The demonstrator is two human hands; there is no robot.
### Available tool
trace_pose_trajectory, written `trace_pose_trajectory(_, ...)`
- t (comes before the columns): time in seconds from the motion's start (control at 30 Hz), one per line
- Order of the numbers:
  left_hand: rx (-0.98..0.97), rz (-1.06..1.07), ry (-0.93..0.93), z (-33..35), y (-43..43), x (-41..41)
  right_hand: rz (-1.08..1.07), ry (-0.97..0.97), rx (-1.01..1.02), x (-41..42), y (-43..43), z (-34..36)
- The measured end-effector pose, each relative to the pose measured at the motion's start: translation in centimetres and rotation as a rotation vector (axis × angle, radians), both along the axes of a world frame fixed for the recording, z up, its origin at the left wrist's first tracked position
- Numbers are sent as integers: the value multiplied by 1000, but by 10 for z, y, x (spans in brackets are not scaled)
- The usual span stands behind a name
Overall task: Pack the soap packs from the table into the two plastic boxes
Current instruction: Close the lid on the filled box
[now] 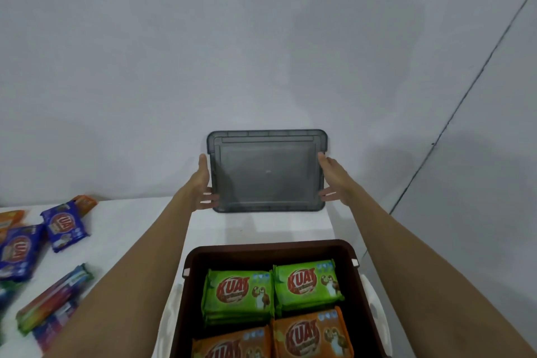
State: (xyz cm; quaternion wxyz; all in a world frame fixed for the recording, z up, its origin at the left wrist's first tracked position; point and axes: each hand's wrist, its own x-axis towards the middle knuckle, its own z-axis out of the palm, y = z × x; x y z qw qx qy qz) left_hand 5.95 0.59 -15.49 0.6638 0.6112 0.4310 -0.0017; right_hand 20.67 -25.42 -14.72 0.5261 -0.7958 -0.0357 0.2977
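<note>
**Here: both hands hold a grey lid upright beyond a part-filled box**

Head view. A smoky grey plastic lid point(267, 171) is held up near the wall at the far edge of the white table point(139, 229), its flat face turned toward the camera and its long axis running left to right. The left hand point(203, 183) clasps its left short edge and the right hand point(331, 180) clasps its right short edge, fingers curled around the rim, so each hand is closed on the lid and sits equally near it. Whether the lid's lower edge touches the table or hangs just above it is hard to tell.

Directly below and nearer the person is a dark brown plastic box point(270, 250), open, holding green soap packs point(241, 291) at the back and orange soap packs point(311, 334) at the front. The lid lies straight ahead of this box, its long axis matching the box's width, so bringing it back and down would likely cover it.

Loose blue soap packs point(62, 225) and others lie well apart to the left, nearer the left hand. A second box is not clearly visible.
</note>
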Motion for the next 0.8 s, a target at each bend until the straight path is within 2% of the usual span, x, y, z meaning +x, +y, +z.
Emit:
trace_pose_trajectory(0.2, -49, -5, -38, -3, -3, 0, -86, 78, 160, -1, 1, -6)
trace_pose_trajectory(0.37, -158, 66, -131, -3, -6, -26, -275, 285, 433, -2, -27, -3)
trace_pose_trajectory(0.43, -190, 91, -207, -2, -9, -40, -299, 290, 490, -9, -40, 3)
trace_pose_trajectory(0.6, -87, 77, -358, 15, -34, -68, -187, -6, 198, -35, -64, 13)
trace_pose_trajectory(0.73, 172, 122, -414, 36, -65, -91, -59, -250, 90, -61, -76, 18)
trace_pose_trajectory(0.8, 323, 162, -464, 38, -75, -106, -70, -291, 134, -79, -82, 19)
